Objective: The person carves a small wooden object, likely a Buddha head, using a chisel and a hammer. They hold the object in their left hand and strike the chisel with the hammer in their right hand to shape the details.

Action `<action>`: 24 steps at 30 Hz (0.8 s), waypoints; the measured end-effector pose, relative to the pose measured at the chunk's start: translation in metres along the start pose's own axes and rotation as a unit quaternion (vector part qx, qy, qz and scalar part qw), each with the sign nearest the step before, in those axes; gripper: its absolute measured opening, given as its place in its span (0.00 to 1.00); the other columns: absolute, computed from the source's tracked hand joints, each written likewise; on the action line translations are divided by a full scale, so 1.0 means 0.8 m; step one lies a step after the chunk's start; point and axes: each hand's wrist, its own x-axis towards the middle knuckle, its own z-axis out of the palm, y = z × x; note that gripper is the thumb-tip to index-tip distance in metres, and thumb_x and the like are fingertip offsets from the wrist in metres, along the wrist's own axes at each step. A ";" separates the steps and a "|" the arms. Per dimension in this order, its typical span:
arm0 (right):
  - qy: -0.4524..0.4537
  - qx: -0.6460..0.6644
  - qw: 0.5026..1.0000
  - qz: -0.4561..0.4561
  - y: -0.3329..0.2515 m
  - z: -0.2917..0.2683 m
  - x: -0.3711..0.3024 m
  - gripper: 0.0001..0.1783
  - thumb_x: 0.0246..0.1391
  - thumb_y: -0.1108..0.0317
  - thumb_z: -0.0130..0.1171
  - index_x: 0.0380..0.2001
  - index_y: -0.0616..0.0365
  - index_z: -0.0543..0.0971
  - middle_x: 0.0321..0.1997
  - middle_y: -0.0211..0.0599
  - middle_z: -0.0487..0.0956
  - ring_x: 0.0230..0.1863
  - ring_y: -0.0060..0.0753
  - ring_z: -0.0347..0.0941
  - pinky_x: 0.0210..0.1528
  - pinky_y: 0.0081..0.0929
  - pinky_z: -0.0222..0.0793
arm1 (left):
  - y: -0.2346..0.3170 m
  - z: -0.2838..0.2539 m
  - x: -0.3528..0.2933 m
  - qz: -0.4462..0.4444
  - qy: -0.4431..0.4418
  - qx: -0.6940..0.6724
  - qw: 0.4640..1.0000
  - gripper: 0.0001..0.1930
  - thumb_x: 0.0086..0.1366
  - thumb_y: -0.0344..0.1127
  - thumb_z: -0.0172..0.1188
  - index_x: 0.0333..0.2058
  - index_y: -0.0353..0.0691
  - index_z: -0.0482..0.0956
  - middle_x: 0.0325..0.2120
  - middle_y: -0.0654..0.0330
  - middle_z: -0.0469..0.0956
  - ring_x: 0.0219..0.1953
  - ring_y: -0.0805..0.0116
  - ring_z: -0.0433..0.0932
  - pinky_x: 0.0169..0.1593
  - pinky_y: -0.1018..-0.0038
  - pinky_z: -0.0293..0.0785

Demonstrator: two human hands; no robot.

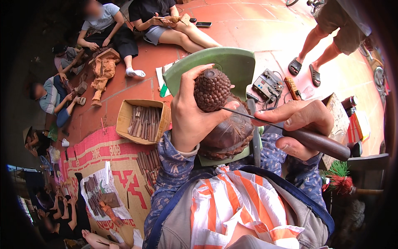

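A dark brown wooden statue (pixel 212 89), its head covered in small round carved curls, sits in front of me against a green plastic chair (pixel 240 64). My left hand (pixel 188 116) is closed around the head from the left side, the thumb lying below the curls. In my right hand (pixel 306 120) is a carving chisel (pixel 319 143) with a dark wooden handle. Its thin metal shaft runs left under my outstretched index finger. The chisel's tip meets the lower edge of the curls, near my left thumb. The statue's lower body is partly hidden by my hands.
Left of me, a cardboard box (pixel 120 130) holds several chisels, beside a red patterned mat (pixel 93 145) with more tools. A grey control box (pixel 267 85) with cables and a power strip (pixel 292 88) lie right. A person stands beyond; others sit with carvings.
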 end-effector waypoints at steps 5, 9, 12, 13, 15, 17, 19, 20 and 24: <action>-0.070 -0.065 0.995 0.028 -0.001 0.001 -0.016 0.09 0.47 0.79 0.66 0.33 0.61 0.78 0.50 0.73 0.73 0.51 0.60 0.76 0.53 0.40 0.73 | -0.004 -0.007 0.002 0.015 -0.019 -0.043 0.999 0.45 0.40 0.53 0.77 0.53 0.35 0.67 0.40 0.55 0.78 0.42 0.66 0.80 0.45 0.71 0.76; -0.042 -0.095 0.994 0.018 0.012 0.019 -0.034 0.05 0.50 0.72 0.65 0.30 0.60 0.80 0.51 0.76 0.72 0.51 0.63 0.76 0.53 0.41 0.72 | -0.004 -0.008 0.001 -0.014 -0.027 -0.048 0.998 0.50 0.37 0.65 0.71 0.53 0.35 0.66 0.38 0.55 0.79 0.41 0.67 0.80 0.45 0.72 0.76; -0.050 -0.084 0.995 0.015 0.017 0.023 -0.033 0.15 0.52 0.59 0.66 0.30 0.61 0.80 0.51 0.77 0.72 0.51 0.64 0.75 0.52 0.43 0.72 | -0.005 -0.008 0.000 -0.021 -0.024 -0.038 0.999 0.51 0.37 0.68 0.68 0.53 0.35 0.66 0.37 0.55 0.79 0.41 0.67 0.80 0.45 0.72 0.76; -0.049 -0.063 0.997 0.002 0.021 0.022 -0.034 0.22 0.54 0.50 0.62 0.31 0.62 0.79 0.50 0.77 0.72 0.50 0.65 0.75 0.51 0.43 0.72 | -0.005 -0.008 0.000 -0.020 -0.022 -0.032 0.999 0.51 0.37 0.68 0.67 0.53 0.35 0.66 0.37 0.56 0.79 0.41 0.67 0.80 0.44 0.72 0.76; -0.040 -0.058 0.998 0.002 0.020 0.024 -0.033 0.24 0.56 0.47 0.60 0.32 0.63 0.79 0.50 0.77 0.72 0.51 0.64 0.75 0.52 0.43 0.72 | -0.005 -0.007 0.001 -0.019 -0.018 -0.038 0.999 0.51 0.37 0.69 0.67 0.53 0.35 0.66 0.37 0.56 0.79 0.40 0.67 0.81 0.44 0.72 0.76; -0.020 -0.051 0.998 0.003 0.020 0.028 -0.032 0.26 0.56 0.47 0.60 0.33 0.65 0.79 0.50 0.76 0.72 0.50 0.63 0.76 0.51 0.41 0.72 | -0.005 -0.006 0.001 -0.027 -0.018 -0.045 0.998 0.51 0.37 0.69 0.66 0.53 0.35 0.66 0.37 0.55 0.79 0.40 0.67 0.81 0.44 0.72 0.76; 0.001 -0.045 0.999 0.005 0.022 0.032 -0.032 0.27 0.55 0.47 0.60 0.34 0.67 0.79 0.50 0.74 0.73 0.48 0.62 0.77 0.48 0.39 0.74 | -0.004 -0.007 0.001 -0.045 -0.023 -0.053 0.997 0.51 0.38 0.69 0.67 0.53 0.35 0.66 0.37 0.56 0.79 0.40 0.67 0.81 0.44 0.72 0.76; 0.006 -0.044 0.999 0.007 0.022 0.033 -0.032 0.27 0.55 0.47 0.60 0.34 0.67 0.79 0.51 0.73 0.73 0.48 0.61 0.78 0.47 0.38 0.74 | -0.004 -0.006 0.001 -0.048 -0.022 -0.064 0.997 0.50 0.38 0.68 0.67 0.53 0.35 0.66 0.37 0.56 0.79 0.40 0.67 0.81 0.43 0.73 0.77; 0.008 -0.050 0.999 0.018 0.022 0.036 -0.032 0.24 0.55 0.50 0.60 0.33 0.67 0.79 0.51 0.71 0.74 0.46 0.58 0.79 0.46 0.36 0.75 | -0.007 -0.004 0.000 -0.054 -0.021 -0.098 0.994 0.48 0.40 0.66 0.69 0.52 0.36 0.67 0.36 0.56 0.80 0.39 0.67 0.81 0.42 0.73 0.77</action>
